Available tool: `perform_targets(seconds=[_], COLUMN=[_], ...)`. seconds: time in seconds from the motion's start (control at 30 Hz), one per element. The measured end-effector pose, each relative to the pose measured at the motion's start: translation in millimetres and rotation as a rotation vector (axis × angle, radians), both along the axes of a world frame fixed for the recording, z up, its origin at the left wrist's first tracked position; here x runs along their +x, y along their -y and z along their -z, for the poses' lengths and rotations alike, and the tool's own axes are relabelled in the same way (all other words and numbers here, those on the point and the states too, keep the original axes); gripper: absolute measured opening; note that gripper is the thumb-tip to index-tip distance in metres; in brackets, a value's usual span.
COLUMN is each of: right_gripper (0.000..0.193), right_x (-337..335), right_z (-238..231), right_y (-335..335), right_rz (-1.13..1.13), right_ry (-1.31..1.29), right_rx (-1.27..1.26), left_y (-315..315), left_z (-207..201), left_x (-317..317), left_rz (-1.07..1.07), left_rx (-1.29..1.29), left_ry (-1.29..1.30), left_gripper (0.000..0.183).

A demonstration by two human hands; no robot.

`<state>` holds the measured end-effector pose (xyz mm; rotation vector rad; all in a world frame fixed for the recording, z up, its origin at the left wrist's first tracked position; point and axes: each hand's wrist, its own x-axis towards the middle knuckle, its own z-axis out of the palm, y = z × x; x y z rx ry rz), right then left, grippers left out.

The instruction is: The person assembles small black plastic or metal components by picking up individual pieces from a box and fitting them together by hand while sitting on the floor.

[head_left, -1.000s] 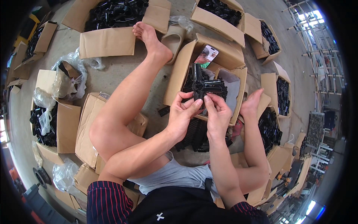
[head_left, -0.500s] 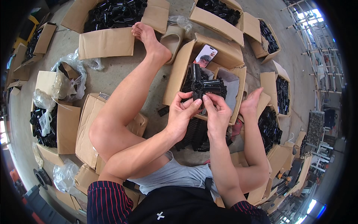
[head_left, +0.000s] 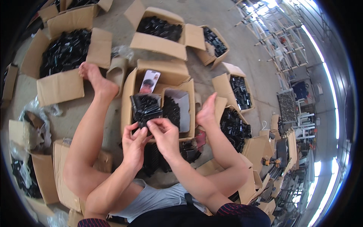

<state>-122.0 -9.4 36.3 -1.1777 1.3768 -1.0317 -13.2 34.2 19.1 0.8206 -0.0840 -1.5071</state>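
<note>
- Black part (head_left: 150, 115), held over the near edge of the box (head_left: 126, 109), just at twelve o'clock from the fingertips and touching them.
- One prong toward three o'clock, slightly raised; long axis perhaps toward eleven, hard to tell against the loose pile (head_left: 145, 102) behind.
- Left hand (head_left: 134, 148) at seven o'clock of it, right hand (head_left: 166, 137) at five; neither clearly nearer.
- Fingers (head_left: 142, 132) of both hands nearly closed, thumb to index, pinching its lower end; cannot tell how tightly.
- Box's left edge near at nine o'clock; right edge farther off at three, past small black pieces (head_left: 171, 111) and a grey liner (head_left: 184, 113); more room that way.
- Phone (head_left: 148, 82) at twelve, beyond the pile, limiting reach there.
- Left foot (head_left: 97, 82) at ten, right foot (head_left: 207, 113) at three, both outside the box.
</note>
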Motion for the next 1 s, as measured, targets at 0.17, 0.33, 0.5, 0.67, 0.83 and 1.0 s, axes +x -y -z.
perform_targets(seconds=[0.17, 0.33, 0.5, 0.67, 0.83, 1.0], right_gripper=[0.02, 0.016, 0.015, 0.016, 0.017, 0.018], right_x=[-6, -1, -1, -1, 0, 2], right_z=[-5, -8, -6, -11, -10, -8], right_y=[2, -1, -5, -5, -6, -6], right_rz=[0.001, 0.004, 0.027, 0.009, 0.032, 0.06], right_ry=[-0.05, -0.067, -0.09, -0.159, -0.091, 0.102], right_rx=[-0.053, -0.088, -0.114, -0.137, -0.088, 0.069], left_y=[1, 0, -1, -1, -1, -1], left_z=[-5, -3, -2, -4, -3, -3], left_x=[-5, -1, -3, -2, -2, -2], left_rz=[0.009, 0.016, 0.022, 0.016, 0.03, 0.017], left_rx=[-0.021, -0.04, -0.031, -0.042, -0.048, -0.051], left_ry=[0.008, 0.025, 0.014, 0.019, 0.026, 0.023], left_gripper=[0.026, 0.025, 0.025, 0.025, 0.025, 0.026])
